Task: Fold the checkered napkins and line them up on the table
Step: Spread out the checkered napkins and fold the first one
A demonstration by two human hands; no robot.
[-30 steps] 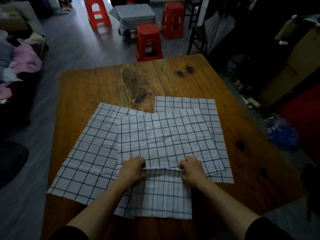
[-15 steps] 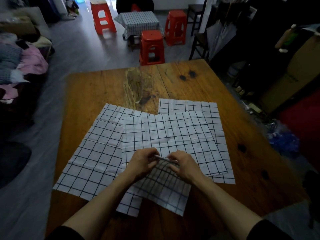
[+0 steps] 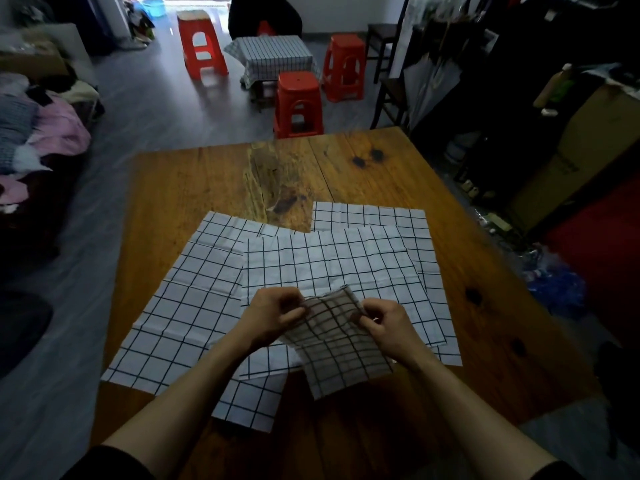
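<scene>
A small folded checkered napkin (image 3: 341,351) hangs tilted in the air above the table's near side. My left hand (image 3: 273,315) pinches its upper left edge and my right hand (image 3: 384,323) pinches its upper right edge. Under it, three unfolded white napkins with black grid lines lie flat and overlapping on the wooden table (image 3: 194,181): one on the left (image 3: 187,306), one in the middle (image 3: 332,261), one at the back right (image 3: 408,220).
Bare wood runs along the table's far half and right side (image 3: 485,306). Beyond the table stand red plastic stools (image 3: 298,105) and a small table under a checkered cloth (image 3: 273,55). Clothes are piled at the left (image 3: 41,133); cardboard boxes stand at the right (image 3: 581,150).
The folded napkin was pressed flat at the near edge a second ago; both hands have since drawn together, lifted it off the table and tilted it. The camera has tipped up slightly.
</scene>
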